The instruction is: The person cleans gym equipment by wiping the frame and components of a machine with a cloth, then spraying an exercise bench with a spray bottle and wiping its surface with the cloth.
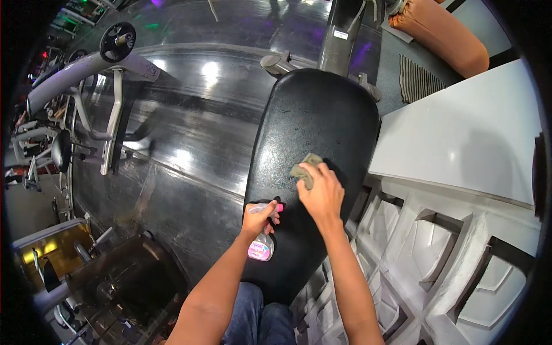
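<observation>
Your left hand [263, 221] grips a spray bottle [261, 246] by its neck, at the left edge of the bench [322, 109], toward the near end. Your right hand [322, 195] pinches a bunched cloth [305, 171] at the bench's middle. A loosened left grip could drop the bottle over that edge; squeezing might wet your right hand, as the pink nozzle [280, 207] points that way. The cloth's underside is hidden; whether bottle touches bench is unclear.
</observation>
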Motion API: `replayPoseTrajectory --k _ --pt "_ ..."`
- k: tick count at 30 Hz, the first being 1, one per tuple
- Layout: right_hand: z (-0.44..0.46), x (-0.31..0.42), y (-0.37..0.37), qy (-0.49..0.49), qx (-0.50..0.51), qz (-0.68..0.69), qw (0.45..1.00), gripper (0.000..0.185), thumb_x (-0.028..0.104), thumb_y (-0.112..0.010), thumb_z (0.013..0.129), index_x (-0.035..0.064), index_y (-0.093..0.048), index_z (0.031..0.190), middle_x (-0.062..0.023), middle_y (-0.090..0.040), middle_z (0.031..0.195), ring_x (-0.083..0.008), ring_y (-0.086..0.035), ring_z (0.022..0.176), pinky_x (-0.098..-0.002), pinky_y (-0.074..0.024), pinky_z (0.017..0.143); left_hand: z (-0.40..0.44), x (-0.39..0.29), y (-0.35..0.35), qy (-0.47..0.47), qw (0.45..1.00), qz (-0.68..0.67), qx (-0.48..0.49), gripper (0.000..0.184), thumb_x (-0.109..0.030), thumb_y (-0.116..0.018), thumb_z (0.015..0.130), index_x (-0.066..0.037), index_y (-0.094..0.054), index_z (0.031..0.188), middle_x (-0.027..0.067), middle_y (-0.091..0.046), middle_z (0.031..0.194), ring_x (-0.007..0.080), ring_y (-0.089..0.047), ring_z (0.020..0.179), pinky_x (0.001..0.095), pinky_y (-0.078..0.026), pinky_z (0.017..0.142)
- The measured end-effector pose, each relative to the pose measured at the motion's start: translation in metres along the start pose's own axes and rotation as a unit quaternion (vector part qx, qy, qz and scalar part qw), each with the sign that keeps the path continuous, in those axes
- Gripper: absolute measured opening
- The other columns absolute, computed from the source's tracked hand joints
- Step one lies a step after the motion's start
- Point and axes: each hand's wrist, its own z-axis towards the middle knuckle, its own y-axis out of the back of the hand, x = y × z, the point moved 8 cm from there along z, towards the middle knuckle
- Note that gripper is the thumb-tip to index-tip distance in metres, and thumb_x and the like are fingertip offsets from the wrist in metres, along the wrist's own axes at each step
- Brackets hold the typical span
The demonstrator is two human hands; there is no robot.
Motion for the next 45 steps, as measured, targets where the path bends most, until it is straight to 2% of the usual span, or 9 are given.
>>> replayPoseTrajectory --k 7,11,13,18,25,26,31,40,45 --pt "-0.04 -0.012 -0.014 0.012 0.097 0.003 0.995 0.03 0.024 -0.069 0.077 0.0238 -0.073 0.106 -0.0035 -0.064 0.103 -0.0276 -0.063 0.091 -0.0447 -0.0543 0.075 0.0 -0.001 -0.001 0.003 1.0 0.004 -0.002 0.047 -0.039 -0.068 0.091 0.006 -0.064 0.077 0.0153 -0.064 0.063 0.0193 -0.052 0.034 0.031 -0.044 0.034" --pt "-0.024 -0.042 0.02 -0.027 0.012 -0.01 1.0 0.027 0.026 -0.071 0.075 0.0244 -0.074 0.102 -0.0045 -0.066 0.093 -0.0289 -0.064 0.088 -0.0431 -0.0538 0.076 0.001 0.002 0.001 0.004 1.0 -0.004 0.012 0.046 -0.039 -0.067 0.092 0.005 -0.063 0.077 0.0161 -0.063 0.064 0.0221 -0.055 0.036 0.0318 -0.044 0.034" --pt "-0.012 -0.051 0.038 -0.05 -0.025 -0.007 0.998 0.028 0.023 -0.072 0.076 0.0234 -0.073 0.104 -0.0039 -0.066 0.095 -0.029 -0.064 0.089 -0.0437 -0.0527 0.077 0.0 0.0 0.0 0.005 1.0 -0.013 0.003 0.048 -0.039 -0.069 0.09 0.007 -0.064 0.075 0.0164 -0.063 0.062 0.0192 -0.049 0.032 0.0315 -0.044 0.034" --pt "-0.007 -0.047 0.039 -0.09 -0.067 -0.006 0.994 0.032 0.019 -0.07 0.079 0.0206 -0.07 0.111 -0.0059 -0.064 0.102 -0.0292 -0.062 0.094 -0.0428 -0.0518 0.081 -0.001 -0.001 0.001 0.007 1.0 -0.01 -0.002 0.047 -0.039 -0.07 0.09 0.006 -0.064 0.077 0.0166 -0.063 0.064 0.0204 -0.052 0.033 0.0319 -0.043 0.033" --pt "-0.051 -0.006 -0.024 -0.06 0.015 0.056 0.997 0.033 0.023 -0.069 0.081 0.0226 -0.068 0.114 -0.0032 -0.061 0.107 -0.0274 -0.061 0.098 -0.0465 -0.0546 0.076 0.001 0.001 0.003 0.005 1.0 -0.005 -0.005 0.046 -0.038 -0.07 0.089 0.007 -0.064 0.08 0.017 -0.063 0.064 0.0232 -0.056 0.037 0.0318 -0.042 0.031" --pt "-0.055 -0.002 -0.023 -0.057 -0.004 0.056 0.997 0.032 0.019 -0.069 0.079 0.0235 -0.07 0.111 -0.0041 -0.063 0.102 -0.0279 -0.064 0.09 -0.0416 -0.0547 0.076 0.0 0.001 0.003 0.006 1.0 -0.003 -0.003 0.046 -0.038 -0.07 0.089 0.007 -0.064 0.08 0.017 -0.063 0.064 0.0232 -0.056 0.037 0.0318 -0.042 0.031" --pt "-0.072 -0.027 -0.016 -0.106 0.03 0.06 0.992 0.031 0.025 -0.069 0.079 0.023 -0.071 0.11 -0.0044 -0.065 0.102 -0.0284 -0.064 0.094 -0.0447 -0.0539 0.078 0.001 0.0 0.003 0.003 1.0 -0.009 -0.005 0.048 -0.038 -0.071 0.089 0.009 -0.064 0.08 0.018 -0.064 0.066 0.0236 -0.056 0.038 0.0328 -0.044 0.032" --pt "-0.053 -0.091 0.052 -0.227 -0.127 0.053 0.964 0.029 0.019 -0.069 0.078 0.0194 -0.073 0.107 -0.0085 -0.067 0.098 -0.033 -0.065 0.093 -0.0413 -0.0514 0.081 0.001 -0.001 0.002 -0.005 1.0 -0.007 0.0 0.05 -0.04 -0.071 0.088 0.009 -0.063 0.078 0.0184 -0.064 0.065 0.0234 -0.055 0.036 0.0326 -0.045 0.033" --pt "-0.045 -0.052 0.021 -0.144 -0.138 0.086 0.976 0.033 0.02 -0.069 0.08 0.0187 -0.07 0.112 -0.0075 -0.064 0.105 -0.031 -0.064 0.095 -0.0421 -0.0524 0.083 0.004 0.001 0.004 -0.012 1.0 0.018 0.005 0.049 -0.042 -0.066 0.092 0.006 -0.062 0.079 0.0178 -0.063 0.065 0.0244 -0.057 0.039 0.0346 -0.047 0.035"
